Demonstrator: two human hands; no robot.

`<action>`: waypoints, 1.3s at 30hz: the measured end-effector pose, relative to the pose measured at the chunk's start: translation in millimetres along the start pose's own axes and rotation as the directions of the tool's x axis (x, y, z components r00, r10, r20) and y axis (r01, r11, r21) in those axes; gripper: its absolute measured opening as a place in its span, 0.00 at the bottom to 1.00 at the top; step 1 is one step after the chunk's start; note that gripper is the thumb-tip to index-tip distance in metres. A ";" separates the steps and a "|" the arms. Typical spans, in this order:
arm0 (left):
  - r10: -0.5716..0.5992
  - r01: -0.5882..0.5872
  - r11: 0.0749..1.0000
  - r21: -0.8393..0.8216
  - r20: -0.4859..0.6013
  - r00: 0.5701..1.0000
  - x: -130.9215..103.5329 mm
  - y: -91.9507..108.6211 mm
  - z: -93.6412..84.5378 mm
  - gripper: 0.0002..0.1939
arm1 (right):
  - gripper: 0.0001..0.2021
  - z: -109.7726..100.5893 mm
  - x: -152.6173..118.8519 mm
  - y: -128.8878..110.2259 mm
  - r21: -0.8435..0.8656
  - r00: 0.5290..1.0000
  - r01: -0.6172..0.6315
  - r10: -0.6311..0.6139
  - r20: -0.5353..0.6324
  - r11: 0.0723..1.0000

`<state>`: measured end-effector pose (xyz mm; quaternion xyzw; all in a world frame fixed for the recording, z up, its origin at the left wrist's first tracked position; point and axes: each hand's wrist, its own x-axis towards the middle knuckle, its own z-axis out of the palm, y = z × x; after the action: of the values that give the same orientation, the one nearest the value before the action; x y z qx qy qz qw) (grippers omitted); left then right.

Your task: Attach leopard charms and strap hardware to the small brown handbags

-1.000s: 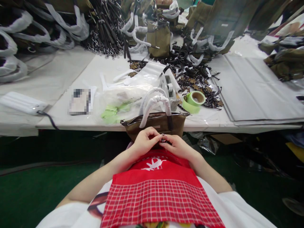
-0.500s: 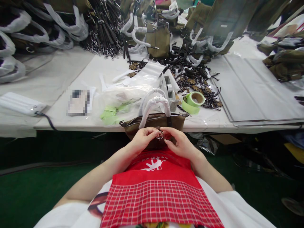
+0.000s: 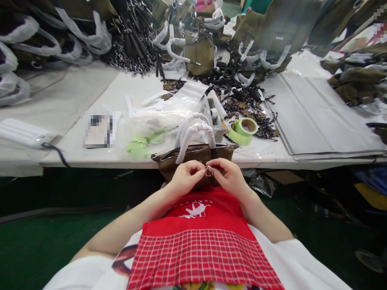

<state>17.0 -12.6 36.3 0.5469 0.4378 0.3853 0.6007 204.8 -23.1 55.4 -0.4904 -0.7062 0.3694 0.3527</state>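
Note:
A small metal ring (image 3: 209, 171) is pinched between my two hands, just in front of a brown bag. My left hand (image 3: 188, 176) has thumb and fingers closed at the ring's left side. On its right side, my right hand (image 3: 227, 175) grips it with bent fingers. The brown bag (image 3: 169, 161) stands at the table's front edge, with a zipper along its top and upright handles (image 3: 198, 128) wrapped in white. Its lower part is hidden behind my hands and the red apron (image 3: 196, 237).
Green tape (image 3: 246, 128) lies right of the bag near tangled dark straps (image 3: 238, 100). A phone (image 3: 98, 131) and a white device with a cable (image 3: 24, 133) are on the left. More bags (image 3: 199, 54) and hanging straps (image 3: 133, 36) fill the back.
The ring and my fingertips have shifted slightly right, and my right hand's fingers are drawn closer around the ring. The view has moved slightly.

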 end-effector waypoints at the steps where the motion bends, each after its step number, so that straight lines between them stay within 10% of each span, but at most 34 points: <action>1: -0.019 0.018 0.999 -0.028 -0.057 0.998 -0.4 -1.5 1.2 0.11 | 0.08 1.8 -0.4 -0.9 0.048 0.999 -0.034 0.034 -0.011 0.998; 6: -0.111 0.083 0.985 -0.149 -0.189 0.976 -1.6 -7.1 5.0 0.11 | 0.09 14.5 -2.5 -2.6 0.053 0.999 -0.052 0.051 0.008 0.997; 17: 0.039 -0.037 0.999 0.017 -0.064 0.997 2.1 7.8 -1.1 0.11 | 0.11 10.2 -0.2 3.5 0.262 0.987 -0.159 0.146 0.071 0.952; 26: 0.104 -0.092 0.991 0.094 -0.132 0.986 1.8 8.3 -5.2 0.11 | 0.18 17.4 3.8 4.5 0.720 0.856 -0.514 0.336 0.394 0.465; 39: 0.273 -0.213 0.916 0.340 -0.139 0.952 0.3 10.0 -1.6 0.10 | 0.16 21.5 6.8 8.4 0.772 0.851 -0.521 0.296 0.435 0.365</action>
<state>15.7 -10.7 46.1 0.6497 0.4762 0.4294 0.4083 188.1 -18.4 38.8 -0.3581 -0.3082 0.8019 0.3656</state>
